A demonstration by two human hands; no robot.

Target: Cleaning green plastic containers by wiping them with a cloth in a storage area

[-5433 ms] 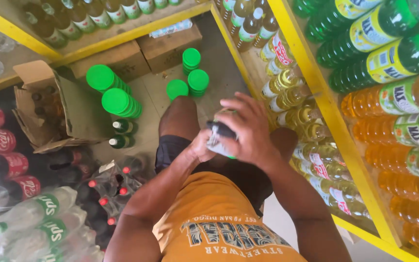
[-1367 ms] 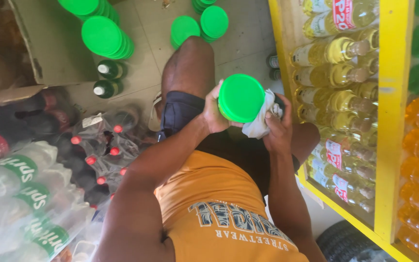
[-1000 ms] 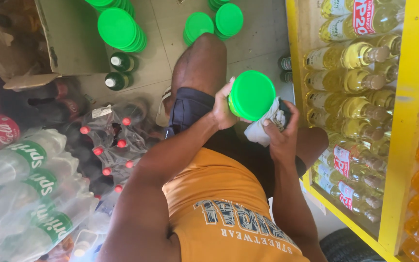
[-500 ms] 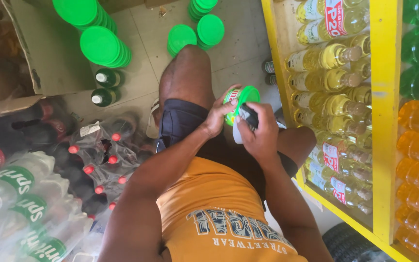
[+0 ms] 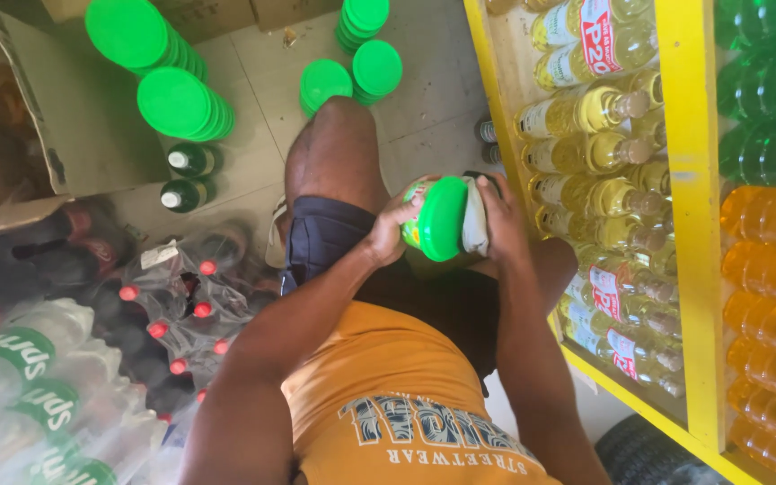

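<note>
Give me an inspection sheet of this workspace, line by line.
Surface: tiled floor, dusty, partly bare.
Job's things: green-lidded tub held on its side above the lap; white cloth pressed against the lid.
Clutter: stacks of green lids, cardboard box, shrink-wrapped soda bottles.
Hands: left hand grips the tub; right hand holds the cloth on it.
Cables: nothing seen.
Surroundings: yellow shelf with yellow, green and orange drink bottles.
</note>
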